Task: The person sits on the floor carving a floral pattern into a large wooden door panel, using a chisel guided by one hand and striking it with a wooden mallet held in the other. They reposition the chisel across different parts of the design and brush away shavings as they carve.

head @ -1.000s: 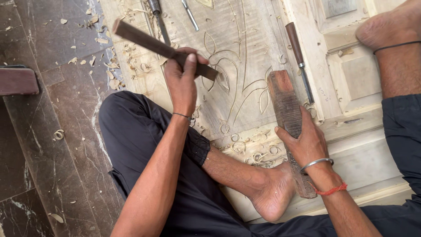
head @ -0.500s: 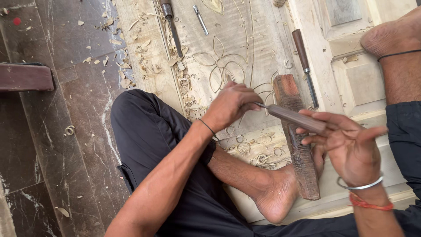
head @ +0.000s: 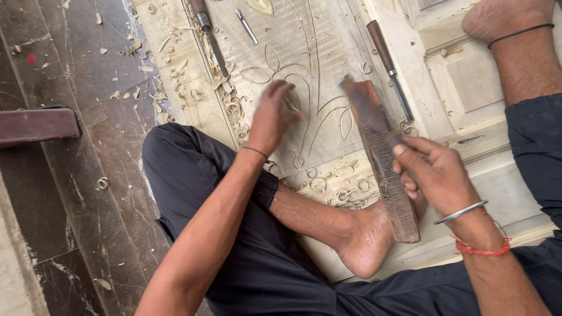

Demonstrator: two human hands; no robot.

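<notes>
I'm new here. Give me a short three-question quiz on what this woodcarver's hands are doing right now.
1. True or false: the right hand grips a flat tool.
2. What does the left hand rest on: A) the carved panel, B) the dark floor, C) a foot?
3. Fill in: a long wooden ____ lies beside the bare foot.

Key: 1 true; 2 A; 3 block.
</notes>
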